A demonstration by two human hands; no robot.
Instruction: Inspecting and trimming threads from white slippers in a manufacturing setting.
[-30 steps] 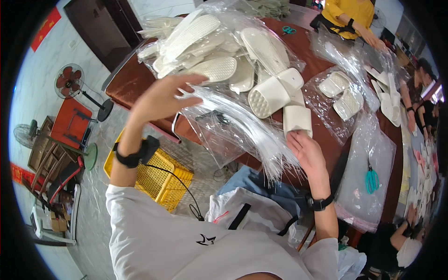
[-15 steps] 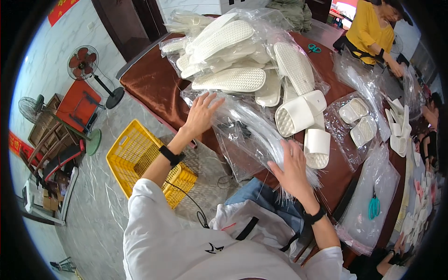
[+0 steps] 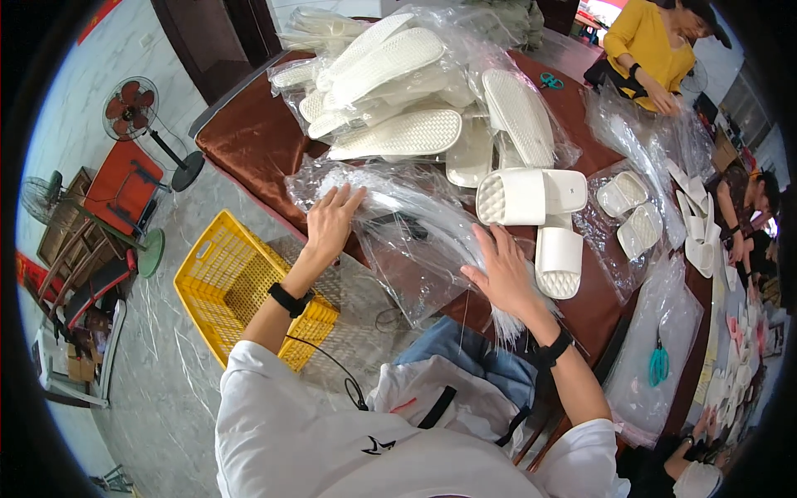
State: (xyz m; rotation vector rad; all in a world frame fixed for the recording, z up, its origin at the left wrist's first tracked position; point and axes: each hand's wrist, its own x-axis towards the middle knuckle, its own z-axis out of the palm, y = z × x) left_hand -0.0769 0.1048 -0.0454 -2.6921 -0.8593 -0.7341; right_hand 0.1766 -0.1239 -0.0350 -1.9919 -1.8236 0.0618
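Observation:
A bundle of thin white plastic strands [image 3: 423, 206] lies across clear plastic bags at the table's near edge. My left hand [image 3: 330, 222] rests by its left end, fingers stretched out. On its right part lies my right hand [image 3: 503, 270], fingers extended and thumb apart; neither hand grips it. Just beyond my right hand are a white slide slipper [image 3: 510, 197] on its side and another slipper [image 3: 559, 264] with its strap toward me. Behind the bundle rises a heap of white slippers [image 3: 394, 137] in clear plastic.
A yellow plastic crate [image 3: 241, 290] stands on the floor at left. Teal scissors [image 3: 658, 365] lie on plastic bags [image 3: 652, 332] at right, near a bagged slipper pair [image 3: 631, 212]. A co-worker in yellow [image 3: 643, 41] handles plastic at the far right.
My left hand has slid left and slightly nearer along the bundle. The strands lie a little further left, and the nearby slide slipper has turned slightly. My right hand stays on the bundle.

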